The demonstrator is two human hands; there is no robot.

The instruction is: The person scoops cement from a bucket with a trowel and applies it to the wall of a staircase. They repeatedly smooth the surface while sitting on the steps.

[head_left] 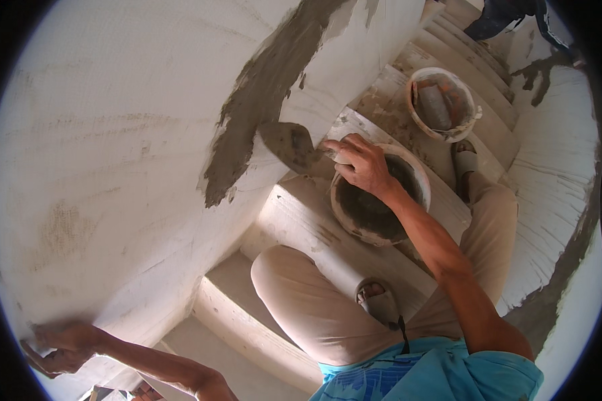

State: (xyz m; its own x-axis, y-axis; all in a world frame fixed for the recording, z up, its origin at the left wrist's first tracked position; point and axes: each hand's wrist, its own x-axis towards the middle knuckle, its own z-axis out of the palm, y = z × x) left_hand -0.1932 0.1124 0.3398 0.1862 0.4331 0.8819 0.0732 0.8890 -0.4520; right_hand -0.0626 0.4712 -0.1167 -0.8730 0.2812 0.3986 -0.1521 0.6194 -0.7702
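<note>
My right hand (364, 164) is closed round the handle of a trowel (289, 144), whose broad blade is smeared with grey mortar. The blade lies at the wall, by the lower right side of a dark band of wet mortar (247, 127); whether it touches the wall I cannot tell. Below my right hand a bucket (418, 177) of grey mortar stands on the stairs, partly hidden by my forearm. Far to the lower left, my left hand (67, 344) is at the wall with curled fingers, round a greyish thing I cannot make out.
Steps (321, 227) rise toward the upper right between two pale walls. A second bucket (478, 113) higher up holds a grey cylindrical thing. Another person (505, 17) is at the top right. My sandalled feet rest on the steps. More mortar marks the right wall (548, 180).
</note>
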